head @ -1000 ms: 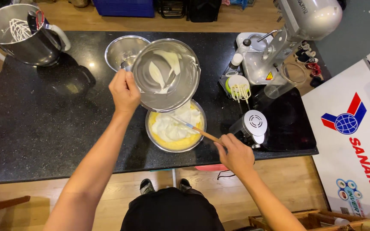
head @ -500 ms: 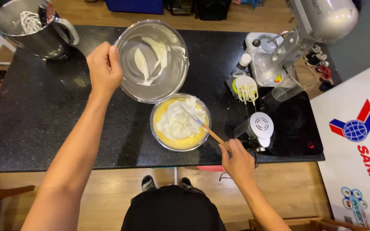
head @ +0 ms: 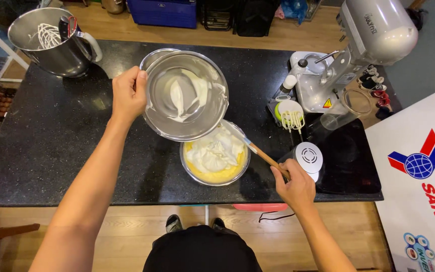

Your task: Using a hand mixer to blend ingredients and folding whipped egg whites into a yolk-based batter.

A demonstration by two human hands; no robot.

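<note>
- Leftmost, at the far left corner of the black surface (head: 41, 136), stands a big steel mixer bowl (head: 51, 43) with a handle; a wire whisk and a red-edged tool lie inside it, well apart from both hands.
- Next comes the left hand (head: 128, 94), its grip clamped on the rim of a steel bowl (head: 186, 95), thumb over the edge. It holds that bowl in the air, tilted, white foam smeared on its inner wall. A second steel bowl peeps out from behind it.
- Below, near the middle of the surface toward its near edge, sits the batter bowl (head: 215, 160), yellow batter with a white heap of foam on top. The lifted bowl overlaps its far rim.
- Right of it, the right hand (head: 294, 187) has its grip closed around the wooden handle of a spatula (head: 255, 149), whose blade reaches into the batter bowl.
- Farther right: a white hand mixer (head: 308, 157), beaters (head: 292, 120), and a grey stand mixer (head: 358, 55) at the far right corner.
- Risks, as I judge them: the lifted bowl hangs from one pinched rim and could slip or knock the lower bowl; foam could drip onto the surface; a hard push with the spatula could slide the unsteadied batter bowl toward the near edge.
</note>
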